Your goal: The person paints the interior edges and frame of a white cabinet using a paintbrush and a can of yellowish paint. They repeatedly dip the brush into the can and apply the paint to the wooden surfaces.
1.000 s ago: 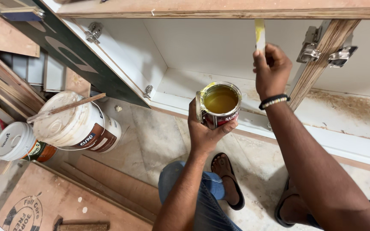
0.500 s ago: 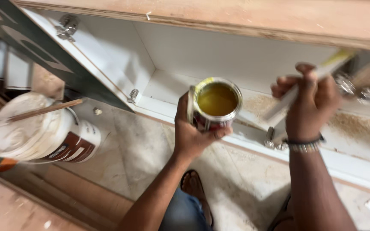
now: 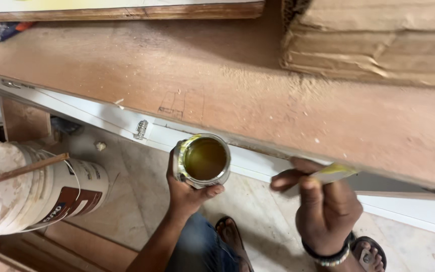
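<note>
My left hand [image 3: 187, 194] grips a small open tin [image 3: 202, 160] of yellowish-brown glue and holds it upright just below the front edge of a brown wooden top [image 3: 217, 85]. To its right, my right hand [image 3: 323, 206] holds a thin flat applicator strip [image 3: 334, 173] smeared with yellow glue. The strip's tip lies against the underside edge of the wooden top. A dark beaded bracelet sits on my right wrist.
A large white plastic bucket [image 3: 36, 189] with a wooden stick across it stands at the left on the marble floor [image 3: 127, 201]. A stack of cardboard [image 3: 373, 43] rests on the wooden top at the upper right. A metal hinge [image 3: 140, 129] shows on the white cabinet panel. My sandalled feet are below.
The view has swung up from the white cabinet interior onto the wooden top. My right hand has come down from an upright reach to the top's front edge. The tin stays in my left hand.
</note>
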